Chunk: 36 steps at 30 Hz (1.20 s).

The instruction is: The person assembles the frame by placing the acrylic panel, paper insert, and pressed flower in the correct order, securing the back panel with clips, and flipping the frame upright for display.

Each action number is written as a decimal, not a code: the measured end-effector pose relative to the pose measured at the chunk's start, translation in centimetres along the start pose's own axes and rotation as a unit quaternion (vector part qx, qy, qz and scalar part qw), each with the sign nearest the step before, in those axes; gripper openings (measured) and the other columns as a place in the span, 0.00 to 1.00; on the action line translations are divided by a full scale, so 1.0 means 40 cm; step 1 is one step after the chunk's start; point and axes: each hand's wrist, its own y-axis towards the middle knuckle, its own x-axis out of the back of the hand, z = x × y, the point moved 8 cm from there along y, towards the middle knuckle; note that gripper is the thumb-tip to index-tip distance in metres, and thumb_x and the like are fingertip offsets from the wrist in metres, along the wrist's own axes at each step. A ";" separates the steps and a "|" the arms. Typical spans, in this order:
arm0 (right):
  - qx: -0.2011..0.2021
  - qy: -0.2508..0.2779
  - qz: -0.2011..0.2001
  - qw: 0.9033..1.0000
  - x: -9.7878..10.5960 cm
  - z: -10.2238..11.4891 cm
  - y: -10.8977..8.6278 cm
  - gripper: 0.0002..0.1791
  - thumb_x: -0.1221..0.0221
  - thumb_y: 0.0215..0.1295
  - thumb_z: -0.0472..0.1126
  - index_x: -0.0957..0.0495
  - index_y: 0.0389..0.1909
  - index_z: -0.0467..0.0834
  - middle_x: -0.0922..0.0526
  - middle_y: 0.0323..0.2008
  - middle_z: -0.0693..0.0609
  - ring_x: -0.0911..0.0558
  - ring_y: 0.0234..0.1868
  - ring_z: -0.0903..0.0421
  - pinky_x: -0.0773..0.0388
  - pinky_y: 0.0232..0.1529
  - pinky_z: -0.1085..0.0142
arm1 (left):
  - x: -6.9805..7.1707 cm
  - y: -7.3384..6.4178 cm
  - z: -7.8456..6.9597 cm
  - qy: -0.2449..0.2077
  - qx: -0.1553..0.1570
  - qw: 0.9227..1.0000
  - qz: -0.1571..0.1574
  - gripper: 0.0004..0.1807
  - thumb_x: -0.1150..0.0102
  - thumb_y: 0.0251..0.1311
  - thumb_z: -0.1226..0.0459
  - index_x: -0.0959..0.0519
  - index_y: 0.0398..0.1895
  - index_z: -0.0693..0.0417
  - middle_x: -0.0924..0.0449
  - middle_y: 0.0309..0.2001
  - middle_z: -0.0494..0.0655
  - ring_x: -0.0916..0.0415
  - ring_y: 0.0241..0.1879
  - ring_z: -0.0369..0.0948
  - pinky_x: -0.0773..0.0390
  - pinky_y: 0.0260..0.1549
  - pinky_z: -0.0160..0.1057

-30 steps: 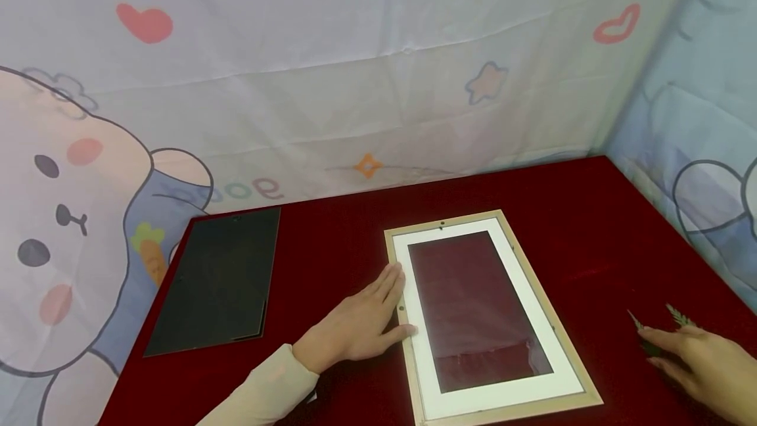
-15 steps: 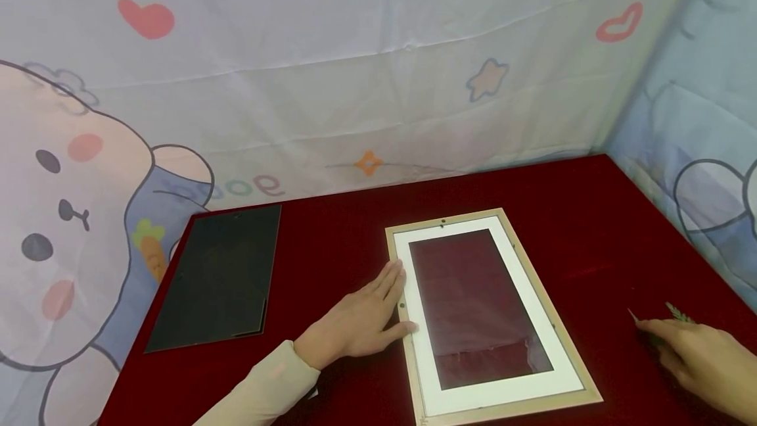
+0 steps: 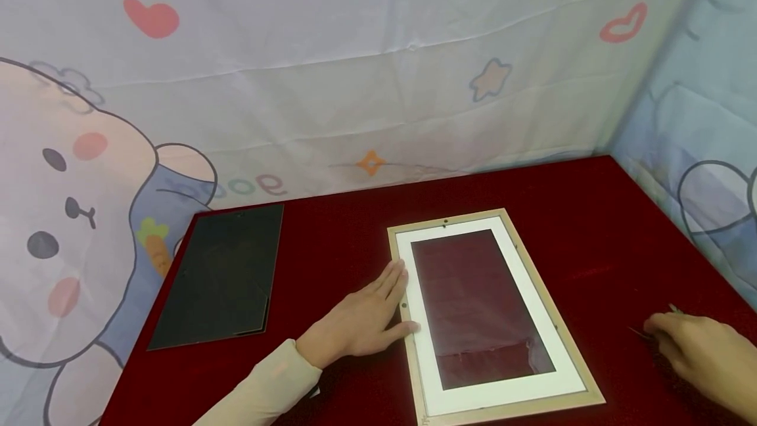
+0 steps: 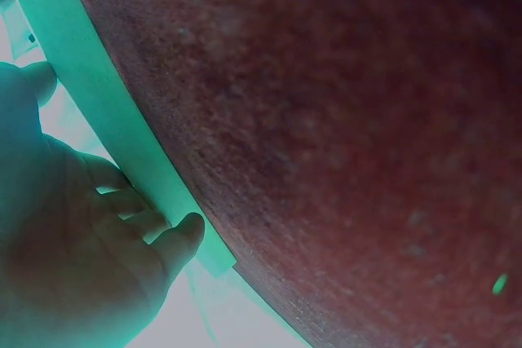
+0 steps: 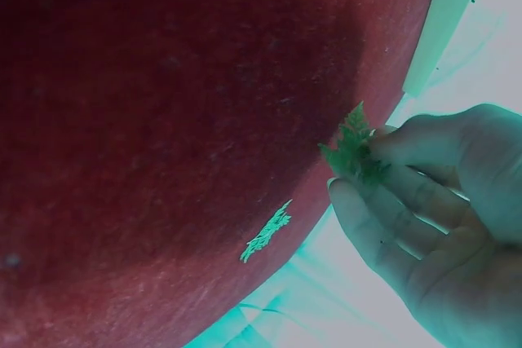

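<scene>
- Left hand (image 3: 361, 324): fingers extended, thumb spread away from them, resting on the left border of the picture frame (image 3: 541, 288). No clamp on it.
- Picture frame: lies flat on the red cloth (image 3: 331, 248), pale wood rim, white mat (image 3: 508, 391), dark reddish centre.
- Right hand (image 3: 704, 350): thumb and fingertips together, pinching a green leaf (image 5: 355, 148).
- Leaf: in that pinch, to the right of the picture frame and apart from it (can't tell if it touches the cloth).
- Second leaf (image 5: 267, 232): lies on the red cloth near the right hand, mostly hidden in the head view.
- Black panel (image 3: 221, 278): flat at the table's left side, well apart from the picture frame.
- Backdrop (image 3: 307, 51): pale cartoon-print fabric behind.
</scene>
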 end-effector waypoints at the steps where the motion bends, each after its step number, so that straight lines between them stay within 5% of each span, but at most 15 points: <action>1: 0.005 0.001 -0.010 1.000 0.005 0.004 0.002 0.08 0.31 0.54 0.24 0.16 0.32 0.38 0.10 0.31 0.44 0.11 0.34 0.38 0.15 0.36 0.42 | 0.000 0.000 0.000 0.001 0.000 1.000 0.000 0.50 0.65 0.78 0.33 0.60 0.86 0.58 0.69 0.87 0.54 0.70 0.87 0.47 0.45 0.83 0.46; 19: 0.021 0.011 -0.042 0.999 0.033 0.007 0.019 0.08 0.29 0.54 0.25 0.16 0.34 0.35 0.11 0.30 0.44 0.12 0.29 0.44 0.14 0.32 0.49 | 0.007 -0.003 -0.001 0.004 0.001 1.000 -0.003 0.51 0.65 0.78 0.33 0.60 0.86 0.59 0.69 0.87 0.54 0.70 0.87 0.48 0.42 0.82 0.46; 25: 0.001 0.078 -0.082 0.994 0.074 0.027 0.040 0.12 0.25 0.53 0.28 0.14 0.39 0.37 0.10 0.28 0.50 0.20 0.21 0.68 0.26 0.21 0.72 | 0.009 -0.003 0.000 0.002 0.003 1.000 -0.003 0.51 0.64 0.78 0.33 0.60 0.86 0.59 0.69 0.87 0.54 0.69 0.87 0.48 0.40 0.82 0.46; 32: -0.067 0.229 -0.062 0.969 0.100 0.064 0.090 0.13 0.29 0.67 0.40 0.12 0.49 0.39 0.08 0.40 0.40 0.19 0.30 0.80 0.20 0.26 0.73 | 0.007 -0.002 -0.001 0.007 0.003 1.000 0.000 0.51 0.64 0.78 0.33 0.60 0.86 0.59 0.68 0.87 0.55 0.68 0.87 0.48 0.40 0.82 0.46; 36: -0.092 0.326 -0.017 0.941 0.083 0.094 0.123 0.21 0.33 0.72 0.48 0.16 0.57 0.38 0.07 0.40 0.56 0.15 0.36 0.76 0.18 0.31 0.70 | 0.005 0.000 -0.003 0.009 -0.001 1.000 0.000 0.51 0.65 0.78 0.33 0.59 0.86 0.60 0.68 0.87 0.56 0.67 0.87 0.48 0.38 0.81 0.46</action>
